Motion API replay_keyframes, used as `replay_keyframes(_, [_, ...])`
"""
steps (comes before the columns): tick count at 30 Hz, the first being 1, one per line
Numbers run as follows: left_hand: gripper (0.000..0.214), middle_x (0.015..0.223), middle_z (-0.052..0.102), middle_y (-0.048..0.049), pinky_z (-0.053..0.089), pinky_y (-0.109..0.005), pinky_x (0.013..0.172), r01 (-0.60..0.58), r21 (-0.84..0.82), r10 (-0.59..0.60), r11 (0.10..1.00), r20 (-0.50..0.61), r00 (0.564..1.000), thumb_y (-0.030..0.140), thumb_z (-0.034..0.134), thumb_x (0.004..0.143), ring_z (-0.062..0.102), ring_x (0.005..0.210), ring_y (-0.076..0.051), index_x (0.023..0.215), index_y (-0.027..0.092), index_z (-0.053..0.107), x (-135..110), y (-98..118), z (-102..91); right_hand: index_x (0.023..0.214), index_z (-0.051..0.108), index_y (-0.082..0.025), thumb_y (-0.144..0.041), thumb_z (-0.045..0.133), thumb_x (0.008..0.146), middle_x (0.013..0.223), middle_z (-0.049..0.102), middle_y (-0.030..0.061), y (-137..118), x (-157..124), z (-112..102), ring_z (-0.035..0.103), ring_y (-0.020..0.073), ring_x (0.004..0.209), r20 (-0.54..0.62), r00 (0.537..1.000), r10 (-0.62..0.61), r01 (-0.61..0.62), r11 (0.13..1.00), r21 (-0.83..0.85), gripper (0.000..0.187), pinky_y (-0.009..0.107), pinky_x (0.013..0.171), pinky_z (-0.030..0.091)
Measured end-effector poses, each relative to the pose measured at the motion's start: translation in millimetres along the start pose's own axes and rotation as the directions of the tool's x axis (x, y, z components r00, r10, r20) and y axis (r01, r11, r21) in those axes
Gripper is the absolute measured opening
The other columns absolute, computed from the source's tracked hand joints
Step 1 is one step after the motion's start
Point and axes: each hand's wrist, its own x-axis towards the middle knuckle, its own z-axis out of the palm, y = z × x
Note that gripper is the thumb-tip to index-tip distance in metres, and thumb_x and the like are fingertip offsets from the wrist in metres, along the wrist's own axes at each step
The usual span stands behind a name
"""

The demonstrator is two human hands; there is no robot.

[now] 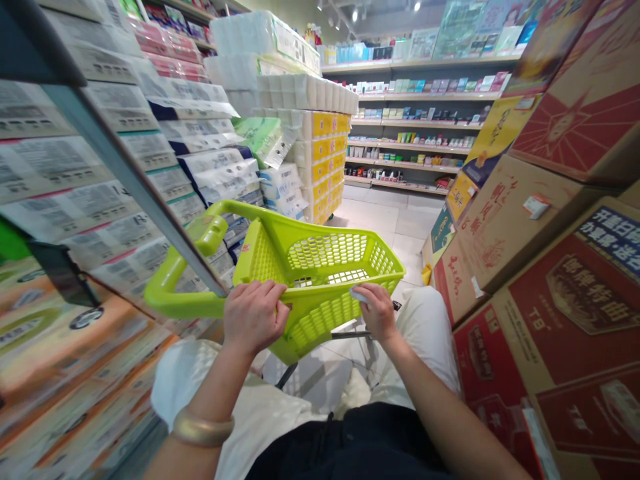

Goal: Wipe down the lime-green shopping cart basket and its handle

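Note:
A lime-green plastic shopping basket (320, 263) rests tilted on my lap, its handle (173, 293) pointing left. My left hand (254, 313) grips the near rim of the basket, fingers curled over the edge. At the lower right side of the basket, my right hand (377, 310) presses a small white cloth or wipe (357, 293) against the mesh wall, fingers closed on it. A gold bangle (203, 427) sits on my left wrist.
Shelves of packaged tissue (100, 193) crowd the left side. Stacked red and brown cartons (555, 267) line the right. A narrow tiled aisle (390, 220) runs ahead to a stack of paper rolls (300, 87) and product shelves (415, 120).

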Motion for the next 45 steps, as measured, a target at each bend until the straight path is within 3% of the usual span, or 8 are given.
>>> replay_keyframes(5, [0.022,0.084,0.071,-0.0057,0.037,-0.041,0.073,-0.017,0.026,0.018,1.000,-0.023,1.000,0.023,0.049,0.079,0.061,0.079,-0.026,0.089,0.022,0.068,0,0,0.5,0.094,0.068,-0.020,-0.009,0.049,0.081,0.094,0.066,0.0076,49,-7,-26,0.061,0.0224,0.091,-0.110,0.982,0.153,-0.164,0.982,-0.099,0.026,0.040,0.085,0.052])
replay_keyframes(10, [0.020,0.082,0.071,-0.0038,0.037,-0.040,0.072,-0.039,0.063,0.043,0.997,-0.064,0.997,0.023,0.049,0.080,0.061,0.076,-0.024,0.087,0.021,0.067,-1,2,0.1,0.118,0.059,-0.018,-0.010,0.044,0.086,0.108,0.060,0.0124,-1,10,-15,0.056,0.0242,0.106,-0.183,0.971,0.154,-0.160,0.987,-0.021,0.037,0.042,0.094,0.048])
replay_keyframes(13, [0.019,0.079,0.071,-0.0026,0.037,-0.040,0.071,-0.047,0.073,0.052,0.996,-0.074,0.996,0.023,0.049,0.080,0.061,0.075,-0.024,0.087,0.021,0.066,-2,3,0.0,0.130,0.052,-0.020,-0.008,0.041,0.085,0.122,0.057,0.0115,-49,27,4,0.053,0.0229,0.115,0.021,0.999,0.038,-0.039,0.999,0.030,0.048,0.040,0.101,0.043])
replay_keyframes(17, [0.018,0.077,0.070,-0.0018,0.037,-0.039,0.071,-0.064,0.077,0.071,0.995,-0.087,0.994,0.022,0.050,0.079,0.061,0.075,-0.024,0.087,0.021,0.067,-3,1,0.2,0.130,0.052,-0.022,-0.010,0.048,0.081,0.117,0.062,0.0070,-79,40,21,0.054,0.0207,0.110,0.286,0.954,-0.093,0.078,0.995,0.063,0.051,0.038,0.108,0.033])
replay_keyframes(28, [0.019,0.077,0.071,-0.0025,0.038,-0.039,0.073,-0.045,0.051,0.051,0.998,-0.114,0.992,0.021,0.049,0.081,0.062,0.076,-0.025,0.083,0.021,0.067,-3,-13,3.1,0.103,0.062,-0.019,-0.007,0.043,0.078,0.095,0.064,0.0078,37,11,-29,0.054,0.0234,0.094,0.087,0.988,0.124,-0.102,0.970,-0.223,0.034,0.037,0.092,0.039])
replay_keyframes(32, [0.018,0.076,0.071,-0.0021,0.038,-0.039,0.072,-0.009,0.067,0.016,0.998,-0.107,0.994,0.021,0.048,0.081,0.062,0.074,-0.024,0.079,0.021,0.066,2,-9,4.5,0.102,0.062,-0.020,-0.007,0.043,0.078,0.095,0.064,0.0080,7,13,-12,0.053,0.0249,0.096,0.005,0.967,0.256,-0.248,0.938,-0.242,0.033,0.041,0.096,0.035])
replay_keyframes(38, [0.019,0.074,0.070,-0.0025,0.038,-0.039,0.072,-0.017,0.087,0.024,0.996,-0.088,0.996,0.022,0.047,0.081,0.063,0.074,-0.025,0.080,0.021,0.066,4,-8,2.8,0.120,0.056,-0.024,-0.007,0.049,0.078,0.112,0.065,0.0043,-66,31,24,0.056,0.0201,0.106,0.233,0.969,0.076,-0.060,0.996,-0.071,0.046,0.038,0.111,0.023])
replay_keyframes(45, [0.022,0.077,0.072,-0.0035,0.039,-0.040,0.074,0.024,0.073,-0.021,0.997,-0.045,0.999,0.025,0.046,0.082,0.065,0.076,-0.026,0.082,0.021,0.068,6,-18,7.3,0.108,0.061,-0.023,-0.008,0.046,0.080,0.104,0.069,0.0038,6,18,-11,0.058,0.0203,0.104,0.156,0.974,0.165,-0.126,0.965,-0.231,0.036,0.041,0.111,0.018])
